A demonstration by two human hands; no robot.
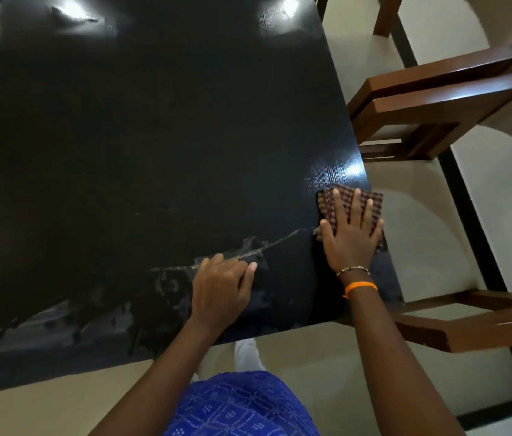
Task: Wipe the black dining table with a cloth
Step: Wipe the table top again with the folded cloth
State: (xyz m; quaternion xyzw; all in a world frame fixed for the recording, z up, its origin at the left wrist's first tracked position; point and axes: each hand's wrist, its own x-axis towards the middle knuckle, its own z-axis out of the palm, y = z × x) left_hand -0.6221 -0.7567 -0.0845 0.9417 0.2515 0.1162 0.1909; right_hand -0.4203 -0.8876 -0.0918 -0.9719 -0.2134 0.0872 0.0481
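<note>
Checked cloth (pixel 350 206), folded, brown/dark.

No legible text, label, brand, number or sign is found anywhere in the view. Only a repeating dot-and-line print is carried by the blue garment (pixel 242 407), and a plain check weave by the cloth (pixel 371 201); no characters are formed by either.

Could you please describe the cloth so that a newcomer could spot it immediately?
Find the black table and follow its right edge toward the near corner. There the right hand lies flat on a folded checked cloth, the only patterned fabric on the table.
</note>
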